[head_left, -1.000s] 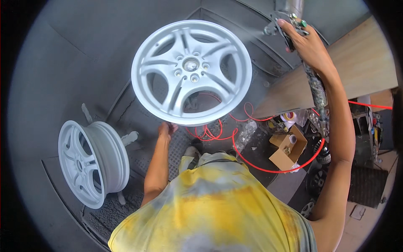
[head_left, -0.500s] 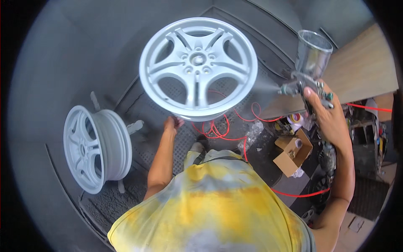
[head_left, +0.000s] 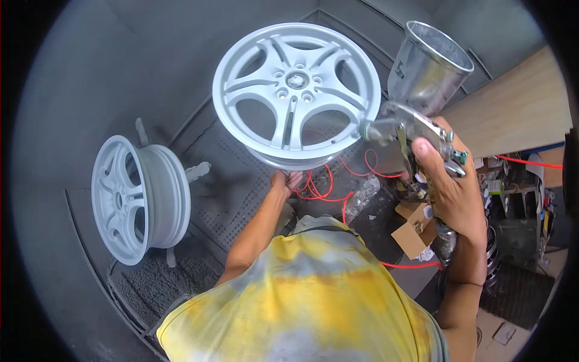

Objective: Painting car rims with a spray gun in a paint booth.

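Note:
A white five-spoke wheel rim (head_left: 274, 90) faces up at the top centre. My left hand (head_left: 286, 180) is closed just beneath its near edge; what it grips there is hidden. My right hand (head_left: 449, 187) holds a metal spray gun (head_left: 416, 130) with a silver cup (head_left: 431, 66) on top, thumb on the gun's body. The nozzle is close beside the rim's right edge; from this view I cannot tell whether they touch.
A second white rim (head_left: 166, 193) stands on edge at the left, by the grey booth wall (head_left: 78, 120). Red hose (head_left: 392, 265) loops over the floor. At the right are a wooden panel (head_left: 518, 102), a cardboard box (head_left: 407, 232) and shelved clutter (head_left: 518, 205).
The gun came down from the top right, then moved left toward the rim. The upper rim shifted right and turned, with my left hand moving right. The earlier mist is no longer clearly visible.

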A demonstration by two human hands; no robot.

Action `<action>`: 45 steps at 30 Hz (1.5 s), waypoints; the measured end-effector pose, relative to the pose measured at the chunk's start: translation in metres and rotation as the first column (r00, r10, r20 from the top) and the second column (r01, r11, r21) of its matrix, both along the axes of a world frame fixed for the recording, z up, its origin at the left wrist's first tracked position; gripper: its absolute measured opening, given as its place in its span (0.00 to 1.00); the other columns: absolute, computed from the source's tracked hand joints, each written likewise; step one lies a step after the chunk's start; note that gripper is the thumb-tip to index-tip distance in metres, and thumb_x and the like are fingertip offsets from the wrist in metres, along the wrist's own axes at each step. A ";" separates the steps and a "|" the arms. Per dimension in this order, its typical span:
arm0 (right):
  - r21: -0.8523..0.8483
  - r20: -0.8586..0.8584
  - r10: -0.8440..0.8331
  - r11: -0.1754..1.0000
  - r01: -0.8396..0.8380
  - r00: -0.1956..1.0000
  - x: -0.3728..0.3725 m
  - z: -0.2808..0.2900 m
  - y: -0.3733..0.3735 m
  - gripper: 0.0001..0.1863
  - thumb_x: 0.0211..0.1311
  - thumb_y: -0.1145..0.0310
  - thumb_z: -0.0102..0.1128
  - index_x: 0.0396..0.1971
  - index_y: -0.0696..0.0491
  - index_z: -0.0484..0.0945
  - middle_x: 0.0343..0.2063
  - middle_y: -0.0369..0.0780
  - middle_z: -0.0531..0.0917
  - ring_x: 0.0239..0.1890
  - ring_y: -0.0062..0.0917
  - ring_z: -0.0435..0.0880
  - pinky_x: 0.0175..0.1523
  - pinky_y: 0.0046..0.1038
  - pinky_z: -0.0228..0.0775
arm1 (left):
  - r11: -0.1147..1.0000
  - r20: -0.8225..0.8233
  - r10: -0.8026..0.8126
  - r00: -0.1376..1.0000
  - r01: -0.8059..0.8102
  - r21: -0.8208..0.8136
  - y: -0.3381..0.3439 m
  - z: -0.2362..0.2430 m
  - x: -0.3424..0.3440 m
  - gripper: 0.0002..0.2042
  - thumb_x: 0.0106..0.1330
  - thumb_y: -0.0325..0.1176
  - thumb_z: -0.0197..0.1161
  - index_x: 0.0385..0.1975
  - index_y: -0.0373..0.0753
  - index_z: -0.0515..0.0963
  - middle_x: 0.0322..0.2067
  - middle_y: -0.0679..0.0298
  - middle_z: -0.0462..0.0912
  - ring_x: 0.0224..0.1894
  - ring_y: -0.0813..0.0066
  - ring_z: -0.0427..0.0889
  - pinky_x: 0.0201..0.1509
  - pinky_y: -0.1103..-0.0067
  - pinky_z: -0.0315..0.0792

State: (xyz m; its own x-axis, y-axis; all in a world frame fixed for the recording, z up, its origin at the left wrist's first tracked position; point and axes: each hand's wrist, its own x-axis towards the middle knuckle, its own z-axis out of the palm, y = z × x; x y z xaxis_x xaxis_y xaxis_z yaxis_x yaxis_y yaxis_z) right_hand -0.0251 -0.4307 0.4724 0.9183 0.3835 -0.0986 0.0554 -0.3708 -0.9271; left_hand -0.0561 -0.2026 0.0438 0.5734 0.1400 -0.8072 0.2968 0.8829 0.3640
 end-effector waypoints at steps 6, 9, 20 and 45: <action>-0.052 0.140 -0.085 0.994 0.093 0.986 0.001 -0.025 -0.004 0.14 0.68 0.62 0.51 0.38 0.60 0.74 0.25 0.33 0.74 0.26 0.14 0.70 0.32 0.18 0.64 | 0.992 0.042 0.004 0.999 0.001 -0.126 -0.025 -0.006 0.007 0.16 0.48 0.21 0.41 0.37 0.26 0.69 0.42 0.43 0.77 0.48 0.49 0.79 0.52 0.59 0.77; -0.094 0.162 -0.131 0.985 0.147 0.978 0.004 -0.032 -0.012 0.13 0.68 0.62 0.51 0.37 0.59 0.74 0.25 0.32 0.74 0.26 0.14 0.70 0.32 0.18 0.64 | 0.979 0.023 0.010 1.000 -0.005 -0.203 -0.036 -0.006 0.012 0.22 0.46 0.20 0.40 0.44 0.24 0.68 0.44 0.43 0.77 0.49 0.49 0.79 0.52 0.60 0.78; -0.121 0.289 -0.313 0.926 0.358 0.905 0.056 -0.041 -0.034 0.17 0.66 0.56 0.55 0.37 0.58 0.75 0.21 0.35 0.76 0.23 0.17 0.72 0.30 0.23 0.67 | 0.975 0.031 0.004 1.000 0.003 -0.224 -0.047 -0.004 0.014 0.19 0.48 0.20 0.42 0.41 0.24 0.68 0.43 0.43 0.77 0.50 0.48 0.78 0.58 0.59 0.73; -0.195 0.400 -0.262 0.912 0.360 0.879 0.151 -0.048 0.012 0.21 0.64 0.50 0.55 0.35 0.57 0.76 0.16 0.36 0.76 0.19 0.20 0.76 0.29 0.25 0.68 | 0.997 -0.057 -0.072 0.996 0.073 0.014 0.011 -0.020 -0.009 0.09 0.56 0.24 0.41 0.31 0.34 0.70 0.37 0.52 0.80 0.39 0.60 0.83 0.42 0.67 0.81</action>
